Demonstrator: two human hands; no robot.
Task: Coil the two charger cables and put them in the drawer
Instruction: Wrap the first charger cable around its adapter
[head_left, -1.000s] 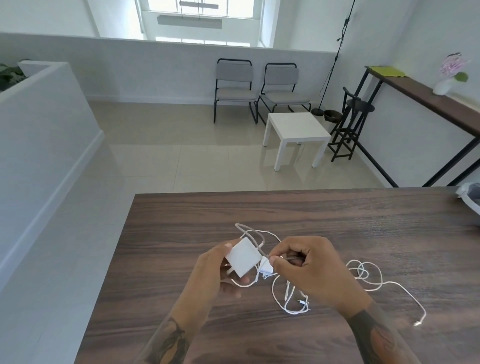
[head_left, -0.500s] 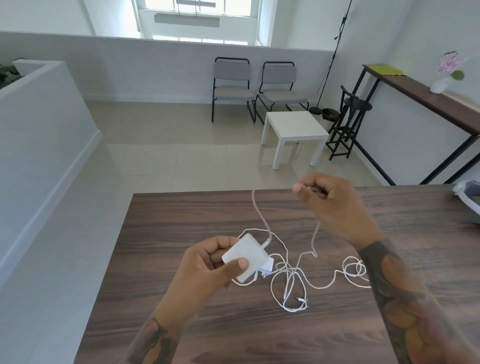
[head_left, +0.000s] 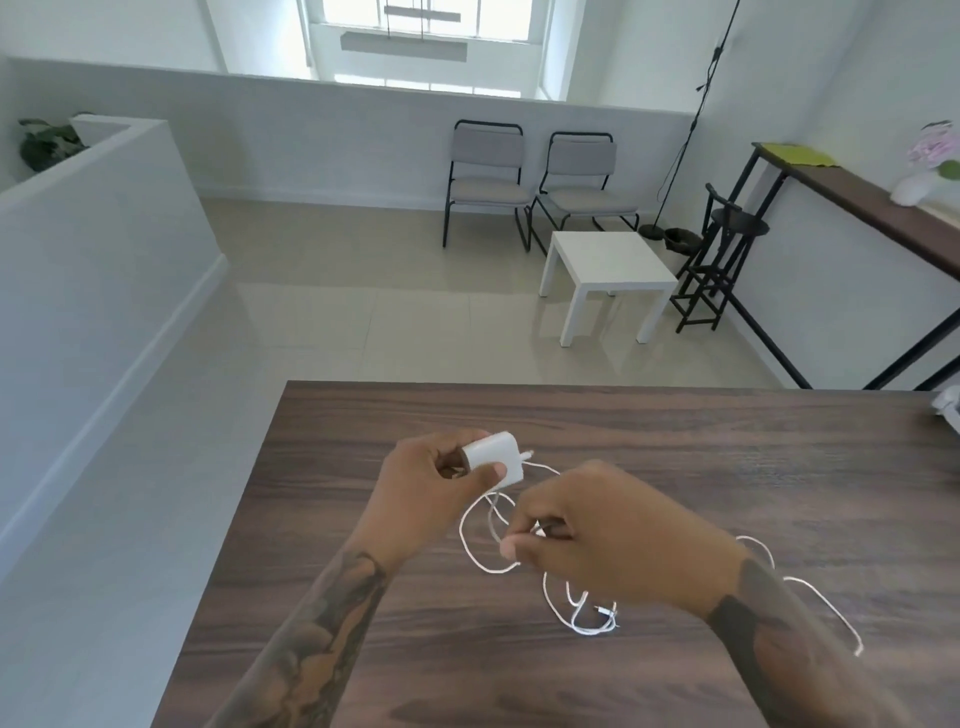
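Far left, behind a low white partition wall (head_left: 104, 218), a dark green plant (head_left: 47, 145) shows only its leaves; whatever it stands in is hidden. On the dark wooden table (head_left: 363, 649), toward its left edge and nearer the far edge than the near one, the left hand (head_left: 431, 499) is raised just above the surface with its fingers and thumb curled round a white charger brick (head_left: 496, 457), thumb pressed on the brick's near face. A white cable (head_left: 480, 545) leaves the brick's right end and drops in a loop to the right hand (head_left: 597, 540), which sits just beside the left and pinches the cable between thumb and curled fingers. Below that hand a second white cable (head_left: 587, 618) lies loose on the table in small overlapping loops, a plug end showing among them; which strand belongs to which charger cannot be told where they cross under the hand. Further strands of white cable run out past the right wrist toward the table's right edge, ending in a free tip near the forearm. At the far right corner a pale object (head_left: 948, 408) is cut off by the frame. No drawer can be made out
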